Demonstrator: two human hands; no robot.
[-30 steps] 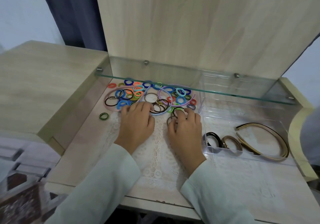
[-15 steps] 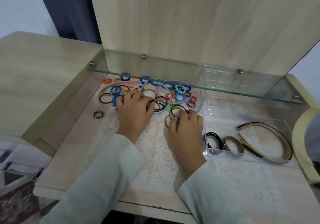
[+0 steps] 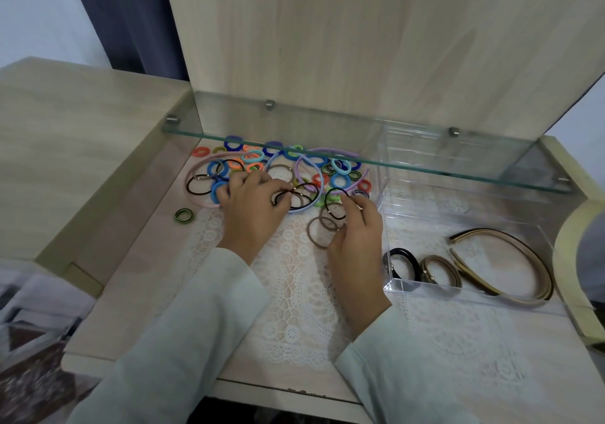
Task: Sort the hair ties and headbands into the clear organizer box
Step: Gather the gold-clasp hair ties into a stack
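Observation:
A pile of coloured hair ties point(image 3: 340, 179) and thin pink, blue and lilac headbands point(image 3: 330, 154) lies under the glass shelf. My left hand point(image 3: 253, 209) rests at the pile's front and pinches thin black hair ties point(image 3: 296, 191). My right hand point(image 3: 357, 232) pinches a thin black hair tie point(image 3: 335, 207); brown hair ties point(image 3: 322, 230) lie just left of it. The clear organizer box point(image 3: 425, 287) at right holds black ties point(image 3: 402, 261), brown ties point(image 3: 440, 269) and tan headbands point(image 3: 510, 261).
A glass shelf point(image 3: 360, 158) overhangs the pile and the box's back. One green-and-black tie point(image 3: 183, 215) lies apart at left. A lace mat point(image 3: 294, 292) covers the wooden desk. A wooden panel rises behind, and a raised wooden surface point(image 3: 65, 135) is at left.
Both hands have curled their fingers onto thin black ties at the pile's front; the left drew back slightly and pulled black ties toward me, while the right lifted one by the brown ties.

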